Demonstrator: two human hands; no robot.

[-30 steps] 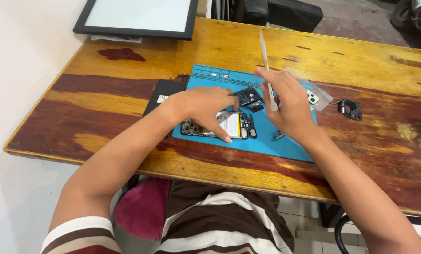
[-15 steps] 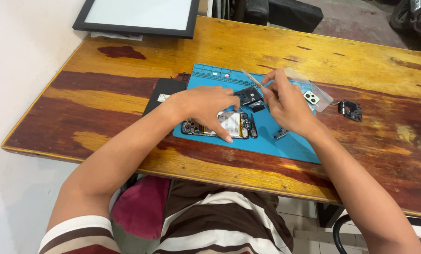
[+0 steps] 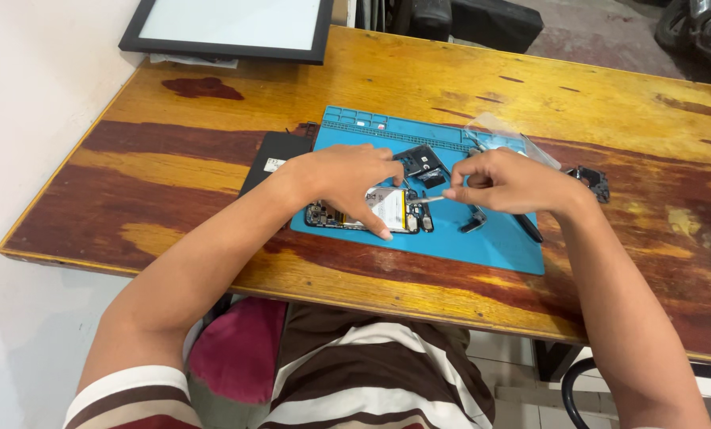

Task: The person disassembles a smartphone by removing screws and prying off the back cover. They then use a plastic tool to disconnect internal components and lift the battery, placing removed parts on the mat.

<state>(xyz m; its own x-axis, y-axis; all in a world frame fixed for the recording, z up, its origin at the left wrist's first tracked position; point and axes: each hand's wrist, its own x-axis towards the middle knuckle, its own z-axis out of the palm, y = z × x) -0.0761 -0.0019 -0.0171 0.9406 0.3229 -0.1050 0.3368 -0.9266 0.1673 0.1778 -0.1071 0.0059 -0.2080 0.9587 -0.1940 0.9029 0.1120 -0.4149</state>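
The left hand [image 3: 341, 176] presses flat, fingers spread, on the opened black phone with its white battery [image 3: 387, 210], which lies on the blue rubber mat [image 3: 490, 238] on the wooden counter [image 3: 212, 103]. The right hand [image 3: 508, 181] pinches thin metal tweezers [image 3: 432, 199] at the phone's edge. A slip could gouge the battery or flick small parts away.

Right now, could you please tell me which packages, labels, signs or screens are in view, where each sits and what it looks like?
Framed panel: far left corner of the wooden table, rectangular, black border, pale blank face.
Clear plastic bag: far right edge of the blue mat, transparent, crumpled.
White label: on the flat black slab left of the mat, small and rectangular.
Opened phone: on the mat under the left hand, insides showing, white-and-yellow battery face.
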